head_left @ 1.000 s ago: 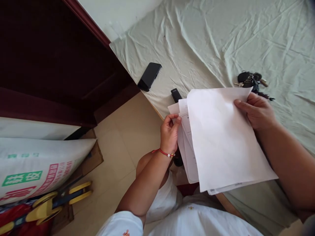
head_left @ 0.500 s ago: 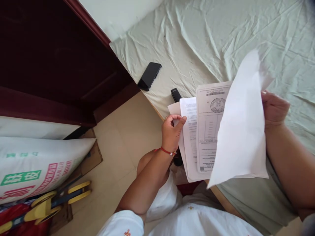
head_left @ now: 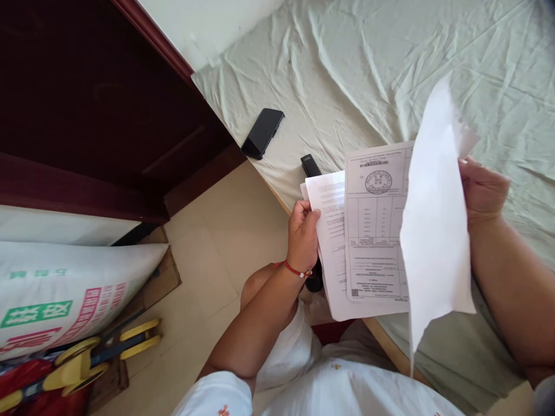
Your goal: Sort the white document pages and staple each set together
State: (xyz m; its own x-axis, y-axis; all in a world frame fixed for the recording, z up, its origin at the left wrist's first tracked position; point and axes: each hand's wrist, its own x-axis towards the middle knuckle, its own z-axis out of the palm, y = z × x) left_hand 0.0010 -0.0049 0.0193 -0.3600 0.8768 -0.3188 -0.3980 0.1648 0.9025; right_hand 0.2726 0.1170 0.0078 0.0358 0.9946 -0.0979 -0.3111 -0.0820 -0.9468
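My left hand (head_left: 303,237), with a red string bracelet at the wrist, pinches the left edge of a stack of printed sheets (head_left: 333,242), thumb on top. A smaller printed form (head_left: 375,231) with an oval stamp and a barcode lies over that stack. To its right a blank white sheet (head_left: 437,225) stands folded back, its loose edge hanging toward my lap and covering part of the form. My right hand (head_left: 484,190) is closed on the right side of the papers; its fingertips are hidden behind the white sheet.
A black phone (head_left: 262,133) lies near the left edge of the cloth-covered table (head_left: 355,75). A black stapler-like object (head_left: 310,166) is partly under the papers. On the floor at left are a printed white sack (head_left: 78,283) and a yellow-and-black tool (head_left: 73,367).
The white sheet has swung rightward, uncovering more of the stamped form. My left hand, which was loosely curled at the edge, now pinches the stack with its thumb on top.
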